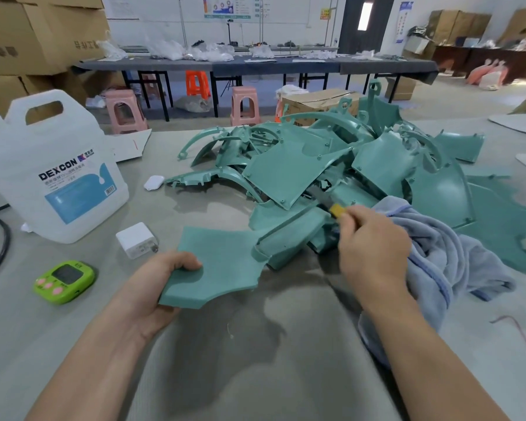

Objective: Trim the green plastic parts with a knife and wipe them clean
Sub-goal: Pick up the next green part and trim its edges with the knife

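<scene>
My left hand (167, 278) pinches the green panel (225, 262) by its near corner. My right hand (374, 247) grips the knife (334, 208), which points into the pile of green parts (301, 168) ahead. A slip could gouge those parts, or the cloth (456, 256) beside my wrist could snag.

Both bare forearms reach up from 6 o'clock: left hand (152, 288), toward 9 o'clock, thumb curled over a green panel (222, 262); right hand (374, 247), toward 3 o'clock, fingers closed round a knife (336, 210).

Head-worn view (wide-angle), forward and down
</scene>
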Available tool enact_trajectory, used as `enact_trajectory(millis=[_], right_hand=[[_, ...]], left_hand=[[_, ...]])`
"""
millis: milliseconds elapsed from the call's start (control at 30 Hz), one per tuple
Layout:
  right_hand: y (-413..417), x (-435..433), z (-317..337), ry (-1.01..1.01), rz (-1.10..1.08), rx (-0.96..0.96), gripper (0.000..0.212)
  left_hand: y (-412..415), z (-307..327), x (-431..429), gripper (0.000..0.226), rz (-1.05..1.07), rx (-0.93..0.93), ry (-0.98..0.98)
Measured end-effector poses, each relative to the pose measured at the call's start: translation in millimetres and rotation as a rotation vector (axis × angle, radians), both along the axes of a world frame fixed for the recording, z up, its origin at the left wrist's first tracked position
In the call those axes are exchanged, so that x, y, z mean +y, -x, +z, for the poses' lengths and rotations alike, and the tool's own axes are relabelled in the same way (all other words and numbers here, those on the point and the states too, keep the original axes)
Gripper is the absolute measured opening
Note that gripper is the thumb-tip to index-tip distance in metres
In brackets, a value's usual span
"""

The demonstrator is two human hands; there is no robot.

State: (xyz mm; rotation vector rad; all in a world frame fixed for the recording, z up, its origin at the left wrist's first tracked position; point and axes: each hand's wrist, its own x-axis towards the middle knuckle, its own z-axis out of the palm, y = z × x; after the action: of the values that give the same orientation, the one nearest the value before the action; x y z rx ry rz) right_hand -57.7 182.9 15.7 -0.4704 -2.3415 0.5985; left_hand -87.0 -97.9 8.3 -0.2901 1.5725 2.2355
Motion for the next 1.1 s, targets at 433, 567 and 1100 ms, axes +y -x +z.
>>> enact_trajectory(millis=[433, 567, 1100], right_hand=[[-5.0, 3.9, 2.9, 0.023, -0.012, 0.084, 0.024], [-17.5, -18.8, 1.7, 0.043, 0.337, 0.125, 0.014], [-6.6, -39.5, -9.7, 0.656, 0.459, -0.008, 0.025]], left_hand=[[-0.4, 2.6, 0.5, 0.043, 0.004, -0.038, -0.018], [-1.2, 3.2, 4.0, 0.043, 0.019, -0.043, -0.007], [0.2, -2.6, 9.5, 0.027, 0.105, 0.093, 0.097]])
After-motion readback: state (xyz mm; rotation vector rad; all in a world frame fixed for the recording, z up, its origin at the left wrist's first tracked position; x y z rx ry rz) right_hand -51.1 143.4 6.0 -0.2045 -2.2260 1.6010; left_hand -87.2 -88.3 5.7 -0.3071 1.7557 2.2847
